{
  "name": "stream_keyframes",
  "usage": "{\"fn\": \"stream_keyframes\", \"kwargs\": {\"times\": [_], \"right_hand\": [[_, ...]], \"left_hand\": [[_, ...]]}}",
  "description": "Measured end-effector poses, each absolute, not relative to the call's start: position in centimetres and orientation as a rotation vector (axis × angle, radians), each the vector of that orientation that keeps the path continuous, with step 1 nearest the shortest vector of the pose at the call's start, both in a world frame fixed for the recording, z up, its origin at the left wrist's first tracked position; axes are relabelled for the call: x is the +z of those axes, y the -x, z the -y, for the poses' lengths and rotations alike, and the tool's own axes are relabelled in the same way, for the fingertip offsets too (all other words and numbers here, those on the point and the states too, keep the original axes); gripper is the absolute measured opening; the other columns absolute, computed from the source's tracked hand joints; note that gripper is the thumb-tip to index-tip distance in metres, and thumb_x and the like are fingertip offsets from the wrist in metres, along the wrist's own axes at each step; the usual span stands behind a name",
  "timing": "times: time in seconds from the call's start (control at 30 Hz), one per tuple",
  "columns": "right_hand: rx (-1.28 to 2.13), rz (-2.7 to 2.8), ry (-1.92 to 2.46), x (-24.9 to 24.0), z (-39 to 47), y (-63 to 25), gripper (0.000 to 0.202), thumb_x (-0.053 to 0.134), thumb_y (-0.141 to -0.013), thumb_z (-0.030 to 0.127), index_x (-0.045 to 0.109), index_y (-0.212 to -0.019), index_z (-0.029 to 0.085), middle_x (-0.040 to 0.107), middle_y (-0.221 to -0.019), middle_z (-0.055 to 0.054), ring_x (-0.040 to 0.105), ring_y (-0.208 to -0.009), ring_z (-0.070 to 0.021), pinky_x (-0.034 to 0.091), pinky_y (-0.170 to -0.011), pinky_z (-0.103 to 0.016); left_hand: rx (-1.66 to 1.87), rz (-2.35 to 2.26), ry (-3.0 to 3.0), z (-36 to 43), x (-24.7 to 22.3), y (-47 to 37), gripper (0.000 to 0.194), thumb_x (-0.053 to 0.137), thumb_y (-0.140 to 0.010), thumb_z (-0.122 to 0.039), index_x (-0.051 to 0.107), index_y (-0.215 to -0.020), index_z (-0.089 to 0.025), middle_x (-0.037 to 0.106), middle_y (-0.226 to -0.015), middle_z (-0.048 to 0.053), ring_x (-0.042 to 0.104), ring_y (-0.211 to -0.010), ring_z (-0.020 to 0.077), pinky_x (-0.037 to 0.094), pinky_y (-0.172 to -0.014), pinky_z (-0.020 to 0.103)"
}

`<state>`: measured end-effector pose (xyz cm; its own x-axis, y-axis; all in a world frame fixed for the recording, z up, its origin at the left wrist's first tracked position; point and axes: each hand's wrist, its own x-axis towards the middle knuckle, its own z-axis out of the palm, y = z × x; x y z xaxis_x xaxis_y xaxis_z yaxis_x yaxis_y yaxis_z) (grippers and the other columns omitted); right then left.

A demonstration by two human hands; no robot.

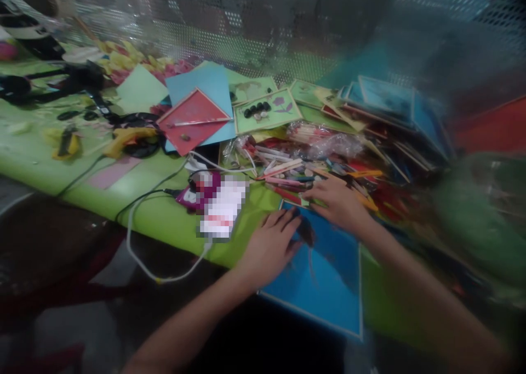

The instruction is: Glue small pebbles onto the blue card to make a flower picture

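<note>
Blue and framed, the board [329, 303] lies at the near side of the green table [164, 226], perhaps to suit both arms' reach. Far right, similar boards [386, 97] are stacked, probably saving room. The left hand [273, 242] rests loosely spread on it, seemingly steadying it; the right hand [337, 199] reaches over its far edge beside loose sticks [283, 168], whether gripping anything I cannot tell. Left, the phone [224, 207] lies lit, face up, presumably for viewing.

The table [255, 200] left a narrow gap between phone [224, 207] and blue board [324, 275]; piled sticks [287, 168] blocked its far end.
</note>
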<state>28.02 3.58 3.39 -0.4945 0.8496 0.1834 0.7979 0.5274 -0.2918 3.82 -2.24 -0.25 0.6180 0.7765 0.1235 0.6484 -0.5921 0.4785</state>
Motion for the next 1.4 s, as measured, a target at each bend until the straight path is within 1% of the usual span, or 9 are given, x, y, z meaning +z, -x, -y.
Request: {"fn": "stream_keyframes", "kwargs": {"times": [0.17, 0.3, 0.4, 0.57, 0.77, 0.9, 1.03, 1.27, 1.4], "right_hand": [[0.477, 1.959, 1.488, 3.8, -3.3, -27.8, 0.013, 0.067, -0.092, 0.029, 0.077, -0.087, 0.023, 0.080, -0.087, -0.006, 0.073, -0.082, -0.0240, 0.054, -0.075, -0.034], [0.710, 1.575, 1.476, 4.3, -2.7, -28.7, 0.020, 0.077, -0.083, 0.041, 0.072, -0.080, 0.022, 0.072, -0.071, -0.001, 0.065, -0.064, -0.0184, 0.052, -0.063, -0.031], [0.716, 1.455, 1.423, 4.5, -2.2, -28.8, 0.021, 0.081, -0.077, 0.039, 0.070, -0.079, 0.022, 0.070, -0.068, 0.000, 0.063, -0.063, -0.0174, 0.051, -0.061, -0.030], [0.564, 1.519, 1.382, 4.5, -1.7, -28.8, 0.014, 0.080, -0.079, 0.034, 0.073, -0.082, 0.022, 0.075, -0.076, -0.002, 0.068, -0.070, -0.0187, 0.056, -0.067, -0.031], [0.387, 1.722, 1.392, 4.2, -1.6, -29.5, 0.013, 0.077, -0.087, 0.034, 0.079, -0.095, 0.024, 0.083, -0.093, -0.005, 0.076, -0.085, -0.0245, 0.059, -0.078, -0.036], [0.356, 1.735, 1.391, 4.0, -1.4, -28.9, 0.014, 0.071, -0.093, 0.032, 0.078, -0.083, 0.025, 0.080, -0.081, -0.002, 0.073, -0.074, -0.0218, 0.055, -0.069, -0.033], [0.463, 1.636, 1.388, 4.1, -1.2, -28.1, 0.018, 0.072, -0.091, 0.036, 0.076, -0.078, 0.023, 0.077, -0.076, -0.002, 0.070, -0.070, -0.0207, 0.054, -0.067, -0.033], [0.743, 1.408, 1.378, 4.3, -1.1, -27.8, 0.024, 0.079, -0.085, 0.040, 0.071, -0.072, 0.022, 0.071, -0.067, -0.001, 0.061, -0.063, -0.0168, 0.052, -0.063, -0.030], [0.724, 1.424, 1.383, 4.1, -1.2, -27.8, 0.025, 0.079, -0.086, 0.042, 0.070, -0.072, 0.023, 0.070, -0.067, 0.000, 0.063, -0.064, -0.0181, 0.053, -0.063, -0.032]], "left_hand": [[0.785, -1.136, -2.120, 0.1, 1.6, -4.4, 0.030, 0.062, -0.103, -0.026, 0.068, -0.132, -0.022, 0.075, -0.131, 0.011, 0.065, -0.126, 0.0324, 0.049, -0.111, 0.053], [0.888, -0.932, -1.570, -1.8, 2.4, -6.1, 0.044, 0.064, -0.102, -0.032, 0.057, -0.144, -0.020, 0.072, -0.131, 0.014, 0.068, -0.120, 0.0290, 0.056, -0.099, 0.044], [0.906, -0.778, -1.249, -2.9, 2.3, -8.3, 0.033, 0.070, -0.099, -0.027, 0.060, -0.129, -0.017, 0.074, -0.122, 0.014, 0.071, -0.115, 0.0264, 0.055, -0.102, 0.043], [0.937, -0.800, -1.186, -4.3, 2.0, -10.9, 0.021, 0.074, -0.096, -0.031, 0.063, -0.107, -0.016, 0.074, -0.100, 0.009, 0.071, -0.092, 0.0208, 0.057, -0.089, 0.038], [1.000, -0.738, -1.242, -5.0, 1.6, -11.6, 0.019, 0.075, -0.092, -0.025, 0.067, -0.107, -0.017, 0.073, -0.098, 0.005, 0.069, -0.099, 0.0212, 0.054, -0.093, 0.035], [1.000, -0.712, -1.252, -4.7, 1.1, -11.3, 0.026, 0.079, -0.090, -0.032, 0.067, -0.108, -0.016, 0.074, -0.101, 0.007, 0.070, -0.100, 0.0214, 0.054, -0.095, 0.036], [0.980, -0.713, -1.253, -4.2, 0.9, -10.6, 0.026, 0.076, -0.093, -0.033, 0.067, -0.110, -0.017, 0.074, -0.106, 0.008, 0.070, -0.101, 0.0210, 0.054, -0.097, 0.038], [0.964, -0.723, -1.287, -3.9, 1.2, -10.2, 0.020, 0.071, -0.096, -0.027, 0.066, -0.112, -0.016, 0.073, -0.106, 0.009, 0.069, -0.100, 0.0207, 0.054, -0.095, 0.038], [0.980, -0.737, -1.349, -4.0, 1.2, -10.1, 0.017, 0.068, -0.097, -0.025, 0.066, -0.112, -0.017, 0.072, -0.106, 0.008, 0.068, -0.100, 0.0214, 0.054, -0.093, 0.037]]}}
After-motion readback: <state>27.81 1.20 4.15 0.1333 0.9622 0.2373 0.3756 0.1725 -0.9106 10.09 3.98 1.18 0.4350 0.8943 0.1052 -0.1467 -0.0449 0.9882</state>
